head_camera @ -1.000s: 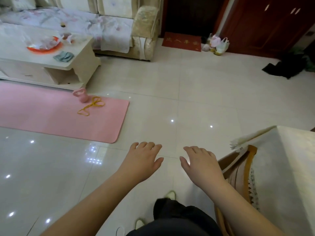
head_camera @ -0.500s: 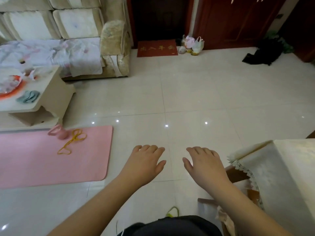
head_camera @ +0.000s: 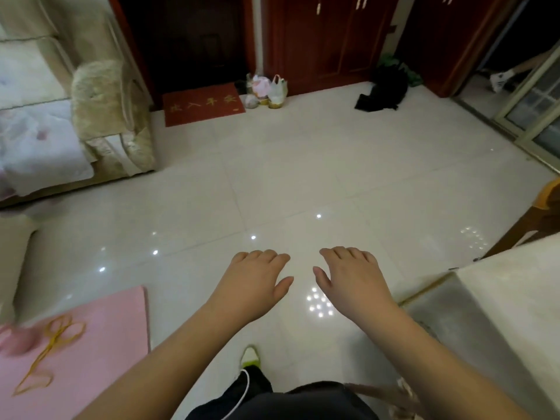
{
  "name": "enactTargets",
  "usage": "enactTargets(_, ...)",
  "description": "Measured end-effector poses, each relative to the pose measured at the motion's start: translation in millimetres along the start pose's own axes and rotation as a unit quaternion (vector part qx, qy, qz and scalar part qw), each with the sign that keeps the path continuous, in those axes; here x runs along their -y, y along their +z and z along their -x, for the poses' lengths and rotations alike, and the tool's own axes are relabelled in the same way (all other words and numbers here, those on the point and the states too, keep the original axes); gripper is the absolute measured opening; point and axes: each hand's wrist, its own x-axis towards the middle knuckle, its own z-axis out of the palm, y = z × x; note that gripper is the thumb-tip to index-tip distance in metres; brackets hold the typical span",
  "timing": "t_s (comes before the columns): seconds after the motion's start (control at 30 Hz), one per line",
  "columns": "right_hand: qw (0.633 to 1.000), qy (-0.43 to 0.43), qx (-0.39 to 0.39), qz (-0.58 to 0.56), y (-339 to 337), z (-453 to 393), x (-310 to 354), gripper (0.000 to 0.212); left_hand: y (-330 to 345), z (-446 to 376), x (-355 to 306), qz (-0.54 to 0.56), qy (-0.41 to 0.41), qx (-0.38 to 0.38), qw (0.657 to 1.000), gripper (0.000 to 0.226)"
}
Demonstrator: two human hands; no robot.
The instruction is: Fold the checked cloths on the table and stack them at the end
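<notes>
My left hand and my right hand are held out side by side over the pale tiled floor, palms down, fingers relaxed, holding nothing. A table covered in a cream cloth shows its corner at the lower right, just to the right of my right forearm. No checked cloth is in view.
A pink mat with a yellow cord lies at the lower left. A beige sofa stands at the left, a red doormat and plastic bags by dark red cabinets at the back. A black garment lies on the floor. A wooden chair stands at the right.
The view has swung to the right: the sofa, low table and pink mat slid left, and the cabinets came to the middle. Both hands stay out in front, empty.
</notes>
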Motion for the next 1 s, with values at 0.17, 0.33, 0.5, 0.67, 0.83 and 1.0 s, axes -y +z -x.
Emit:
enactTargets(0.17,0.997,0.068,-0.020,0.032,-14.4,-51.8,-2.6,0.050,-33.8,-68.0,39.3,-0.026,0.082,-0.012,0.996,0.082)
enactTargets(0.33,0.986,0.169,-0.017,0.004,-27.8,-87.7,-34.3,0.049,-52.2,-145.5,40.9,-0.031,0.171,-0.003,0.985,0.084)
enactTargets(0.5,0.974,0.225,0.013,-0.022,-34.8,-115.8,-77.9,0.048,-56.6,-222.7,12.8,-0.037,0.240,0.016,0.970,0.083)
enactTargets(0.67,0.966,0.255,0.003,-0.043,-35.9,-148.3,-144.7,0.049,-64.0,-306.9,-24.2,-0.066,0.279,0.010,0.958,0.084)
enactTargets(0.83,0.959,0.276,0.002,-0.071,-48.6,-184.5,-214.0,0.048,-87.0,-381.9,-70.1,-0.087,0.290,0.032,0.952,0.071)
enactTargets(1.0,0.954,0.289,0.001,-0.077,-62.3,-214.2,-275.1,0.047,-102.2,-450.1,-107.9,-0.099,0.310,0.023,0.945,0.068)
